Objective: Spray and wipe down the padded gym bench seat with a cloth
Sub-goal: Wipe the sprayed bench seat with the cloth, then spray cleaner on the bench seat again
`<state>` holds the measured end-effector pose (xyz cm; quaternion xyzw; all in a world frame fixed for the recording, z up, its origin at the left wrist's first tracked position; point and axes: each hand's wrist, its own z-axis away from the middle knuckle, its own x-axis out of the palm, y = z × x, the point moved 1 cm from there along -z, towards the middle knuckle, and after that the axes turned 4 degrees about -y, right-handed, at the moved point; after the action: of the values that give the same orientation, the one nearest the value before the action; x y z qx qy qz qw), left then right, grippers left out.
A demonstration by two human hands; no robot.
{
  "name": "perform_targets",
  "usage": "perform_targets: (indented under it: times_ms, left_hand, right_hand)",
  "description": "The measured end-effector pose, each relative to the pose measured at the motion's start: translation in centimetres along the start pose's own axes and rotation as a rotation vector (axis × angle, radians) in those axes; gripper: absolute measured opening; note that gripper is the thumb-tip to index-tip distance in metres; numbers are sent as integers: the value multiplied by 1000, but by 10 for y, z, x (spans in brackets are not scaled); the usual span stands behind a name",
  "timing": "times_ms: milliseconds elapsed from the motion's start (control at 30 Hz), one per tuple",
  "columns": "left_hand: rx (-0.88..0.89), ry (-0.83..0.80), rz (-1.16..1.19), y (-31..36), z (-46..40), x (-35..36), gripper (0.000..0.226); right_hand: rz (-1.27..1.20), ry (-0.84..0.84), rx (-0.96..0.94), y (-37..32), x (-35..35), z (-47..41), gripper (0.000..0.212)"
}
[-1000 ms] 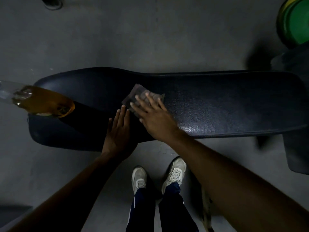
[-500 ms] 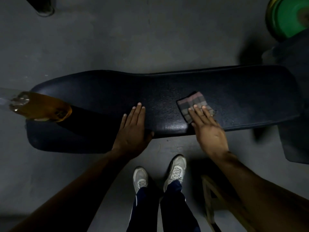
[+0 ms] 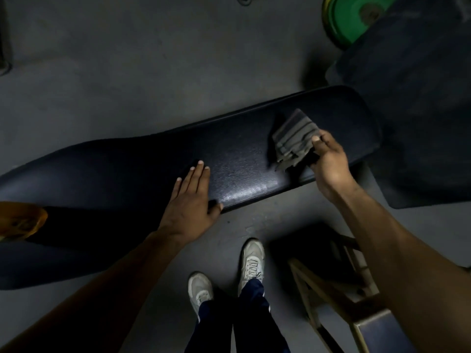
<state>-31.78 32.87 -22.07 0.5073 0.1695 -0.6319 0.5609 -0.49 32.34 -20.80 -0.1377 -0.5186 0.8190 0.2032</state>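
The long black padded bench seat (image 3: 237,154) runs across the view from lower left to upper right. A striped grey cloth (image 3: 294,140) is near the bench's right end, bunched and lifted at one side. My right hand (image 3: 328,159) grips the cloth's right edge, thumb on top. My left hand (image 3: 190,200) lies flat on the seat's near edge around its middle, fingers straight. An amber spray bottle (image 3: 21,220) lies on the bench at the far left edge of the view, partly cut off.
My two pale shoes (image 3: 251,263) stand on the grey floor just in front of the bench. A wooden stool frame (image 3: 328,289) stands at lower right. Green and yellow weight plates (image 3: 351,14) lie at upper right, beside another dark pad (image 3: 418,98).
My right hand slid the cloth rightward along the seat to its right end and now grips it bunched instead of pressing it flat. The left hand shifted slightly right along the near edge.
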Motion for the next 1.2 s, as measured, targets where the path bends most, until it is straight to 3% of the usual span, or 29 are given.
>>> perform_targets:
  times_ms: [133, 400, 533, 667, 967, 1200]
  left_hand:
    - [14, -9, -9, 15, -15, 1, 92]
    - [-1, -44, -44, 16, -20, 9, 91]
    - [-19, -47, -18, 8, -9, 8, 91]
    - [-50, -41, -3, -9, 2, 2, 92]
    - [-182, 44, 89, -70, 59, -11, 93]
    - [-301, 145, 148, -125, 134, -30, 93]
  right_hand:
    - [82, 142, 160, 10, -23, -9, 20]
    - [387, 254, 163, 29, -32, 12, 57]
    - [379, 315, 145, 40, -15, 38, 63]
    - [465, 208, 109, 49, 21, 62, 46]
    - [575, -186, -8, 36, 149, 101, 51]
    - [594, -396, -94, 14, 259, 135, 52]
